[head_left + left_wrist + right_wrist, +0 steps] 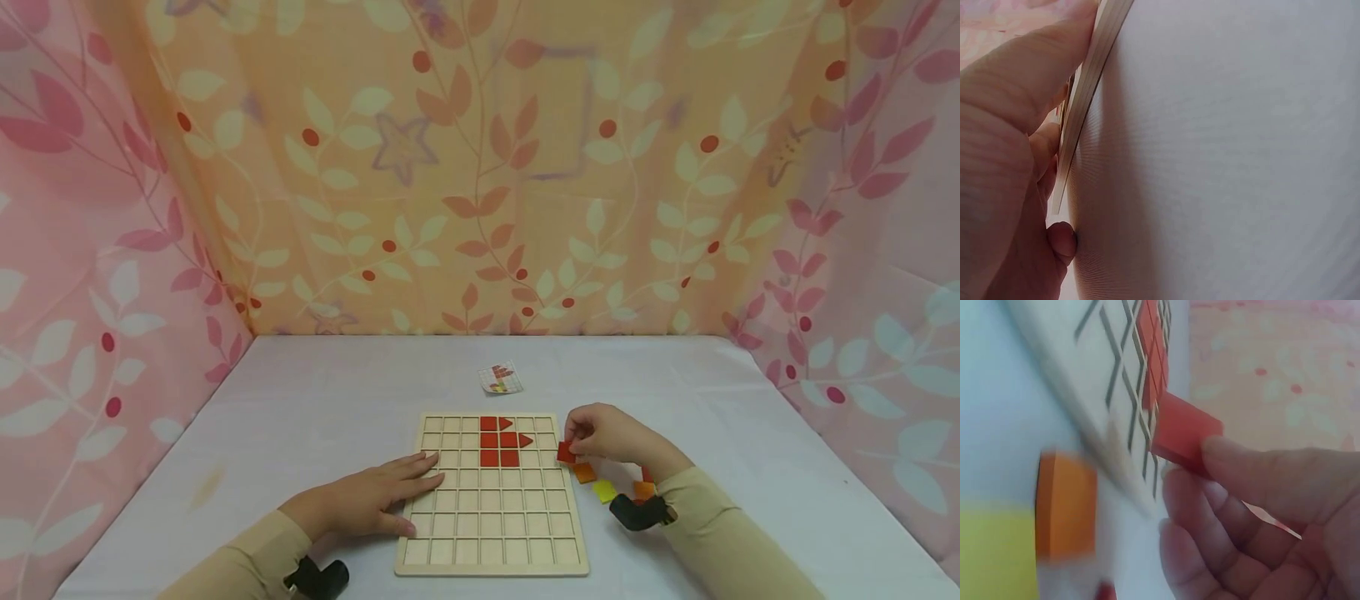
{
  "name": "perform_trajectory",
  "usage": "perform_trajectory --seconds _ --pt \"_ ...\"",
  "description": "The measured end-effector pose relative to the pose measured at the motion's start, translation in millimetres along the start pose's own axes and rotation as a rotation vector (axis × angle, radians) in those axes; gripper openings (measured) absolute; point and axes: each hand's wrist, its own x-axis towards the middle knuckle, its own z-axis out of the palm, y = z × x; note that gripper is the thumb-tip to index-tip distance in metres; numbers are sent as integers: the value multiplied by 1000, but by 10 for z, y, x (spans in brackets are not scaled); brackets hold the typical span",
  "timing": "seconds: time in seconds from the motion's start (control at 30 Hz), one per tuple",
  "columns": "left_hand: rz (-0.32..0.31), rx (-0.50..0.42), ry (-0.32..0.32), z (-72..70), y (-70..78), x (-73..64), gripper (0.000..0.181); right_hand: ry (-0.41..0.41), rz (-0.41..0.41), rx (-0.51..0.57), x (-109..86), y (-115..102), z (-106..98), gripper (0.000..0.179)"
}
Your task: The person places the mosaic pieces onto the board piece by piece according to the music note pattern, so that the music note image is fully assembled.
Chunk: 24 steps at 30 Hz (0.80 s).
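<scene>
A wooden grid board point(487, 525) lies on the white table with several red squares point(489, 440) and red triangles point(526, 440) set in its upper cells. The left hand point(371, 497) rests on the board's left edge, fingers spread over the rim and thumb near the lower left. In the left wrist view its thumb point(1029, 69) lies against the board's side point(1082, 100). At the board's right edge, the right hand point(611, 435) pinches a red square tile point(1185, 431) between thumb and fingers. That tile is tilted and overlaps the board's right rim in the head view.
Orange point(583, 473) and yellow tiles point(604, 492) lie right of the board, with more orange and red ones near the right wrist. A small printed pattern card point(501, 378) lies beyond the board. Floral cloth point(480, 167) surrounds the table on three sides.
</scene>
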Motion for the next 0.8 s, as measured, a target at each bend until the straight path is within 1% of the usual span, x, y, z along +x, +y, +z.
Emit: perform_trajectory --seconds 0.07,0.17,0.33,0.57,0.8 --pt "1 -4 1 1 -5 1 74 18 0 7 76 -39 60 8" --pt "3 -4 3 6 -11 3 75 35 -1 -12 175 -110 141 9" --pt "10 -8 2 16 -24 5 75 45 20 -47 284 -233 239 8" --pt "14 -8 6 34 -37 5 74 29 -27 -62 348 -274 303 14" --pt "10 -10 3 15 -26 1 74 5 14 -35 364 -263 366 16"
